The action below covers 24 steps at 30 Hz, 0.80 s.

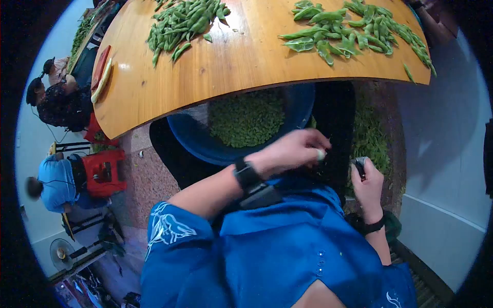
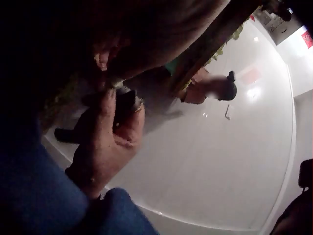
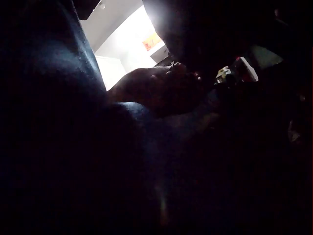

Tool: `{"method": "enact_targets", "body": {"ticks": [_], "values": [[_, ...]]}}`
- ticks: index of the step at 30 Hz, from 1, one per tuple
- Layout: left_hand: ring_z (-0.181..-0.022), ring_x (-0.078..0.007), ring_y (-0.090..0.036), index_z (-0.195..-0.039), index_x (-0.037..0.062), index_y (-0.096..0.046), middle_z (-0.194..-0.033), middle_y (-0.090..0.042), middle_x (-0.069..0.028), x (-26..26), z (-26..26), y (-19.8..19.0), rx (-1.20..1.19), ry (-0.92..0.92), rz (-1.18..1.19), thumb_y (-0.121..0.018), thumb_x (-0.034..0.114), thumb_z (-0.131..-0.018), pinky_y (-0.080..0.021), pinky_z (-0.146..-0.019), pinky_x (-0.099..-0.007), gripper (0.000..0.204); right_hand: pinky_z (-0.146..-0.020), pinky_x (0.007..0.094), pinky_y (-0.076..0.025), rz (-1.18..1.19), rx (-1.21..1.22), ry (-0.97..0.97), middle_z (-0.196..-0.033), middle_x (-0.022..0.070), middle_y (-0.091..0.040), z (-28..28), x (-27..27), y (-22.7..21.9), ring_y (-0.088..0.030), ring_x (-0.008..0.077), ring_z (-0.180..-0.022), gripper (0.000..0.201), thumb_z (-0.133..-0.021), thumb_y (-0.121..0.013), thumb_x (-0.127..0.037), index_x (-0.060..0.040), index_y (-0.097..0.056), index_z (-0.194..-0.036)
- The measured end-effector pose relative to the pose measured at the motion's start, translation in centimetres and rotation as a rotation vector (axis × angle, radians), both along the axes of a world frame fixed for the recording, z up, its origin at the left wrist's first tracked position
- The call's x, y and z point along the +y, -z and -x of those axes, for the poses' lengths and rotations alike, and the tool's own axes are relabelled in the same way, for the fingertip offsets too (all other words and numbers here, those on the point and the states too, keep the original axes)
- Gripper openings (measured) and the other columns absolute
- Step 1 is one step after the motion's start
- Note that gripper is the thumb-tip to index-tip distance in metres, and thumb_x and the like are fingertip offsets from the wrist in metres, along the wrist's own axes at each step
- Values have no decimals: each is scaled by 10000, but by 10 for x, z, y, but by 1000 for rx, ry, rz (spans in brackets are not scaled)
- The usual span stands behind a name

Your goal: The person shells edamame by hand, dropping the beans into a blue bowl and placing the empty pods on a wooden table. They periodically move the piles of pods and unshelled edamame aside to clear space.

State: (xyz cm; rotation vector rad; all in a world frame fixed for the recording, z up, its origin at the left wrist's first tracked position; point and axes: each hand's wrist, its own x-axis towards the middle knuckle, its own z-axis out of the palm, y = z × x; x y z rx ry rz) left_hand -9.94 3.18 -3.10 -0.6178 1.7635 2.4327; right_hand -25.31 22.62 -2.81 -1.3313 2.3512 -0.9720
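My left hand (image 1: pixel 300 149), slightly blurred, hangs over the near right side of a blue tub (image 1: pixel 179 136) of shelled green beans (image 1: pixel 246 120). Its fingers are bent, with a small pale green piece (image 1: pixel 321 154) at the thumb tip. To its right, my right hand (image 1: pixel 368 187) grips a small dark object (image 1: pixel 361 165) with a greyish, shiny edge between thumb and fingers; its kind cannot be told. In the left wrist view this dark object (image 2: pixel 126 100) shows between thumb and finger, close below the left hand (image 2: pixel 161 34). The right wrist view is mostly dark.
The wooden table (image 1: pixel 226 66) overhangs the tub, bearing a pile of green pods (image 1: pixel 187 25) and scattered flatter pods (image 1: pixel 354 31). Green pods or husks (image 1: pixel 372 136) lie on the floor at right, beside a pale wall (image 1: pixel 441 154). People sit at left near red stools (image 1: pixel 105 172).
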Motion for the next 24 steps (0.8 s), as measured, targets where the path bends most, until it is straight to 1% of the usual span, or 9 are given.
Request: {"method": "enact_targets", "body": {"ticks": [2, 4, 6, 9, 11, 14, 16, 19, 24], "values": [[-876, -122, -602, -1103, 34, -601, -970, -637, -110, -24, -30, 1, 92, -87, 640, -558, 136, -837, -497, -748, -288, 288, -550, 359, -450, -84, 16, 74, -747, 176, -585, 10, 11, 16, -590, 293, -621, 170, -826, -617, -76, 9, -586, -971], [-895, -274, -640, -1104, 70, -605, -930, -655, -173, -42, -62, -12, -263, -166, 685, -510, 77, -816, -507, -807, -382, 303, -570, 371, -458, -146, 74, 87, -759, 180, -591, 16, 20, 28, -592, 304, -640, 197, -825, -613, -71, 8, -590, -1004], [-1018, -395, -582, -1167, 36, -571, -1088, -610, -239, -56, -97, 1, -270, -175, 1335, -549, 80, -823, -463, -903, -446, 347, -629, 393, -478, -186, 101, 75, -798, 186, -606, 16, 17, 29, -602, 332, -710, 273, -821, -601, -54, -1, -586, -1088], [-1055, -388, -567, -1168, 18, -569, -1129, -594, -235, -48, -115, 1, -229, -58, 1410, -586, 135, -843, -443, -934, -436, 346, -652, 392, -490, -32, 58, -79, -830, 187, -616, 6, -12, 12, -612, 342, -742, 297, -825, -598, -54, -2, -570, -1115], [-1043, -389, -568, -1174, 11, -558, -1118, -598, -230, -30, -110, 1, -273, 51, 998, -618, 203, -847, -457, -907, -420, 384, -664, 409, -497, 14, 71, -133, -844, 186, -618, -2, -40, 10, -609, 361, -761, 288, -815, -609, -72, -8, -577, -1094], [-983, -400, -580, -1186, 24, -551, -1071, -610, -214, -14, -98, 3, -255, 111, 1039, -637, 196, -818, -477, -843, -455, 415, -682, 438, -499, 35, 150, -315, -847, 190, -620, -18, -84, 1, -603, 380, -777, 216, -812, -604, -100, -6, -592, -1006], [-1008, -396, -569, -1190, 28, -551, -1090, -606, -205, -14, -105, 9, -247, 154, 1087, -640, 183, -801, -468, -860, -454, 427, -694, 467, -491, -180, 174, -499, -841, 208, -613, -24, -102, 6, -594, 398, -791, 164, -810, -588, -116, -10, -591, -935], [-1048, -352, -547, -1161, 53, -572, -1107, -606, -167, -21, -131, 6, -167, 254, 1163, -628, 149, -771, -438, -893, -446, 405, -706, 480, -486, -163, 162, -468, -837, 225, -608, -4, -107, 27, -591, 410, -803, 154, -814, -576, -121, -15, -587, -925], [-1121, -257, -510, -1137, 134, -617, -1169, -596, -85, -43, -183, -23, -116, 501, 1383, -585, 129, -760, -361, -980, -464, 378, -701, 453, -509, -38, 243, -257, -972, 216, -608, 12, -116, -6, -605, 393, -831, 227, -799, -598, -136, -24, -599, -997]]}}
